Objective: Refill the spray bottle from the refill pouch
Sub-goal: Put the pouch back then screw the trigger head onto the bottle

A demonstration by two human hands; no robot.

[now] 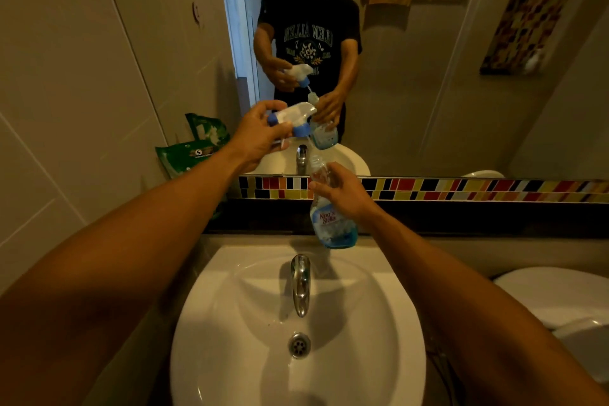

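The clear spray bottle (333, 208), a little blue liquid at its bottom, is gripped around the neck by the right hand (346, 193) above the white sink (230, 323). The unscrewed trigger sprayer head (293, 119) is clasped in the left hand (260, 135), raised above the bottle's mouth. The green refill pouch (184, 158) is leaned against the wall tiles at left.

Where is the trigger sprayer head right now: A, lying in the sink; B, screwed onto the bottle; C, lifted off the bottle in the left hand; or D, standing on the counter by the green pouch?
C: the left hand holds the sprayer head up and clear of the bottle, which the right hand grips by its open neck above the sink.
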